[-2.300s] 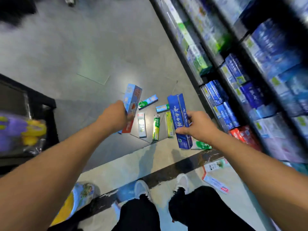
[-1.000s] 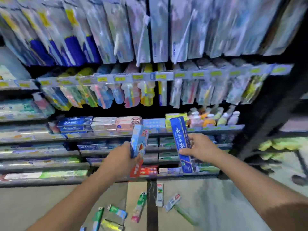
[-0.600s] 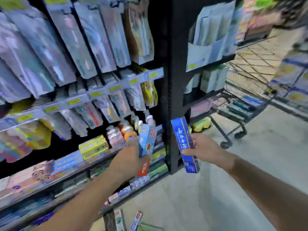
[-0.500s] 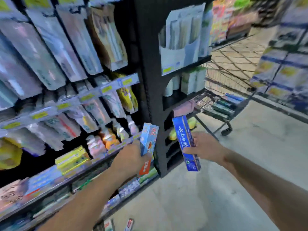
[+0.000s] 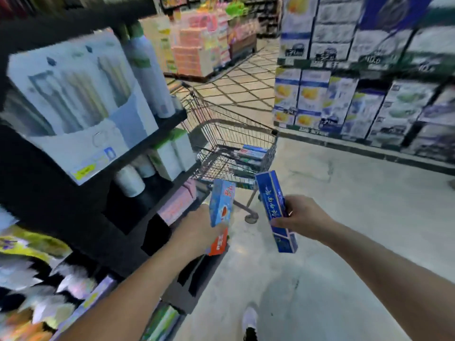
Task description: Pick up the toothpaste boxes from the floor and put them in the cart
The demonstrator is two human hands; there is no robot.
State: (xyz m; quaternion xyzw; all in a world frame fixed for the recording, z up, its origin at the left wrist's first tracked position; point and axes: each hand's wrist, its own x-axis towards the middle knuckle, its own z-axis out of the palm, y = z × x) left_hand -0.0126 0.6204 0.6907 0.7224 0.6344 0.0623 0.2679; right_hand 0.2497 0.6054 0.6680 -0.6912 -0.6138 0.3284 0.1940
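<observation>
My left hand [image 5: 197, 232] grips a light blue toothpaste box with a red lower end [image 5: 220, 205], held upright. My right hand [image 5: 301, 219] grips a long dark blue toothpaste box [image 5: 273, 203], tilted slightly left at the top. Both boxes are held out in front of me at about the same height. Ahead stands a wire shopping cart [image 5: 236, 134], its near end just beyond the boxes. Several toothpaste boxes [image 5: 251, 155] lie stacked inside its basket. The floor boxes are out of view.
A black shelf end [image 5: 81, 205] with white bottles and packaged goods crowds the left side, close to my left arm. Stacked blue and white cartons [image 5: 357, 102] line the right wall. Pale floor [image 5: 357, 217] lies open to the right. My shoe [image 5: 250, 321] shows below.
My view has swung right from the shelves toward the aisle. The cart has come to the middle and closer. Both hands keep their boxes, carried toward the cart.
</observation>
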